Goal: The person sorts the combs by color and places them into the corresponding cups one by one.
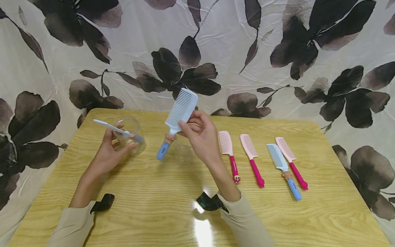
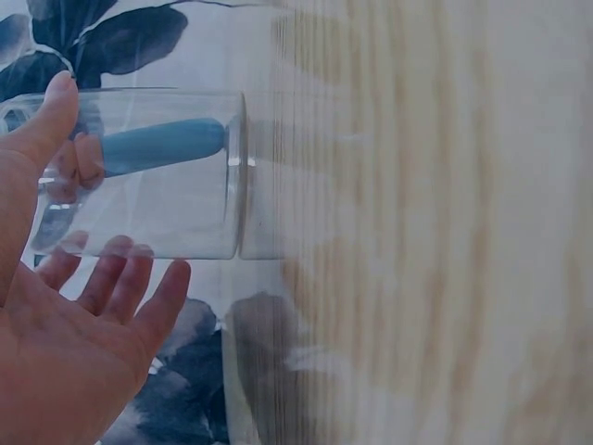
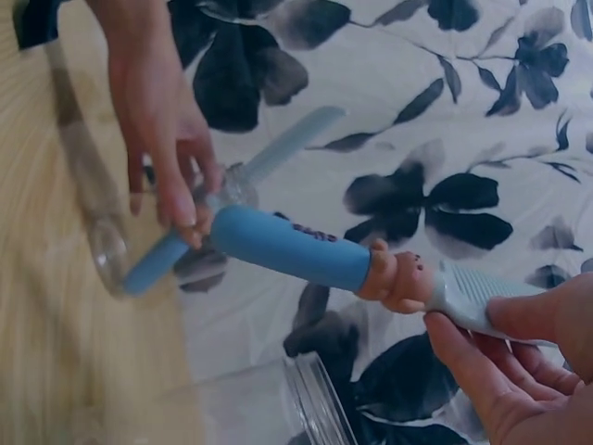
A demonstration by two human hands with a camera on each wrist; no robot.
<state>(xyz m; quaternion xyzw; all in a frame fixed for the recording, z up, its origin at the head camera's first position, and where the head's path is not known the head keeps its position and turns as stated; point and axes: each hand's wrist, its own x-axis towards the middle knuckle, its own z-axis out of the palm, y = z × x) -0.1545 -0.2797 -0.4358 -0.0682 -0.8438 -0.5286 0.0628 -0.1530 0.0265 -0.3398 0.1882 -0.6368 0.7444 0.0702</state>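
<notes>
A clear jar point(image 1: 140, 144) stands at the table's left, held by my left hand point(image 1: 106, 156), with fingers and thumb around its sides in the left wrist view. Inside the jar leans a blue comb point(image 1: 103, 122), its handle point(image 2: 167, 146) down and its head out past the rim. My right hand point(image 1: 204, 137) pinches another light blue comb point(image 1: 183, 108) by its toothed head, the blue handle point(image 3: 287, 248) pointing down and left. A second clear jar point(image 1: 184, 155) stands below this comb, partly behind its handle and my right hand in the head view.
To the right on the wooden table point(image 1: 148, 212) lie a pink comb point(image 1: 226, 143), another pink comb point(image 1: 248, 145), a blue comb point(image 1: 277, 157) and a third pink comb point(image 1: 285, 149) close beside it. A floral cloth point(image 1: 240, 34) hangs behind the table.
</notes>
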